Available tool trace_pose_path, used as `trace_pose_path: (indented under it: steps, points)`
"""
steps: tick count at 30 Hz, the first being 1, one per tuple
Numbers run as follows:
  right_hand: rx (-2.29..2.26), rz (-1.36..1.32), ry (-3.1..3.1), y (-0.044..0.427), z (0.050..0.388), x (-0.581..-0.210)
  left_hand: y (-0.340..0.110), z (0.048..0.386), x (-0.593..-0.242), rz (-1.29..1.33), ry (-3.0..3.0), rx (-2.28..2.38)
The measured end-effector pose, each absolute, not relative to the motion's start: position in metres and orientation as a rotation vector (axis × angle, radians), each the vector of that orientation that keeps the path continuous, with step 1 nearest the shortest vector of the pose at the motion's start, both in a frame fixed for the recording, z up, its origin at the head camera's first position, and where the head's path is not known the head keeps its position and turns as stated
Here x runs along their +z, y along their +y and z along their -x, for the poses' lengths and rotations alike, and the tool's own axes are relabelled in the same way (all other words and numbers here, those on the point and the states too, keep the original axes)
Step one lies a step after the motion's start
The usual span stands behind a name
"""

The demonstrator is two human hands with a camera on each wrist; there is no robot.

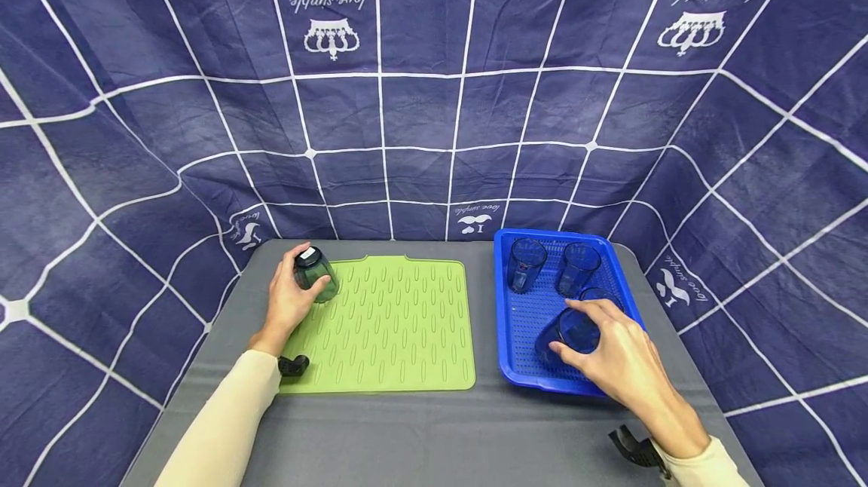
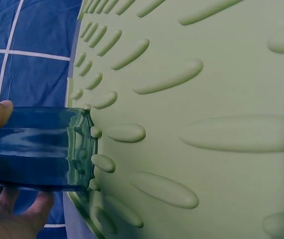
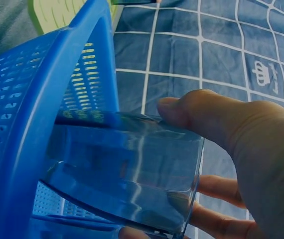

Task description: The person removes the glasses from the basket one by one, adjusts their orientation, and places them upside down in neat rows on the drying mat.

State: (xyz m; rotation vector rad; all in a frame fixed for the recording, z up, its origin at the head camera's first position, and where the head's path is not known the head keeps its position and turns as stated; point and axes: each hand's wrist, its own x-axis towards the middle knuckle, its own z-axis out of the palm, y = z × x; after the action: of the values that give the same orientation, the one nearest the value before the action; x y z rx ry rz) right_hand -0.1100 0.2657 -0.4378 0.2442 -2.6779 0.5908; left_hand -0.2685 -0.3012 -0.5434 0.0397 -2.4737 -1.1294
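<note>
At the back left corner of the green drying mat (image 1: 400, 321), my left hand (image 1: 288, 298) grips a clear drinking glass (image 1: 317, 276). This glass stands with its base up, and its lower end meets the ridged mat in the left wrist view, thumb on one side and fingers on the other. Over the front of the blue plastic basket (image 1: 503, 336), my right hand (image 1: 620, 347) holds a second drinking glass (image 3: 132, 169) near its rim, thumb against one side and fingertips on the far side. That glass tilts inside the basket.
Further glasses stand in the basket, one at the back left (image 1: 527, 264), another glass (image 1: 579, 268) beside it, and one partly hidden behind my right hand. Grey cloth (image 1: 420, 434) covers the table. A blue checked curtain (image 1: 420, 110) hangs around the back and sides.
</note>
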Motion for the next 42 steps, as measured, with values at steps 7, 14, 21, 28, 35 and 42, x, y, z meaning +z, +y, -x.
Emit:
trace_pose_path:
  steps: [7, 14, 21, 28, 35, 42]
  points:
    - [0.6, -0.297, -2.574, 0.264, 0.113, -0.435, -0.302, 0.269, -0.544, -0.037, -2.467, -1.134]
    - [0.636, -0.33, -2.513, 0.261, 0.115, -0.431, -0.301, 0.268, -0.545, -0.049, -2.476, -1.147]
    - [0.655, -0.346, -2.48, 0.257, 0.118, -0.428, -0.301, 0.268, -0.546, -0.065, -2.49, -1.147]
    - [0.681, -0.363, -2.434, 0.254, 0.12, -0.424, -0.302, 0.269, -0.542, -0.073, -2.515, -1.155]
    - [0.764, -0.376, -2.412, 0.249, 0.119, -0.417, -0.301, 0.267, -0.535, -0.047, -2.515, -1.158]
    - [0.853, -0.367, -2.412, 0.243, 0.118, -0.413, -0.302, 0.264, -0.531, -0.051, -2.537, -1.147]
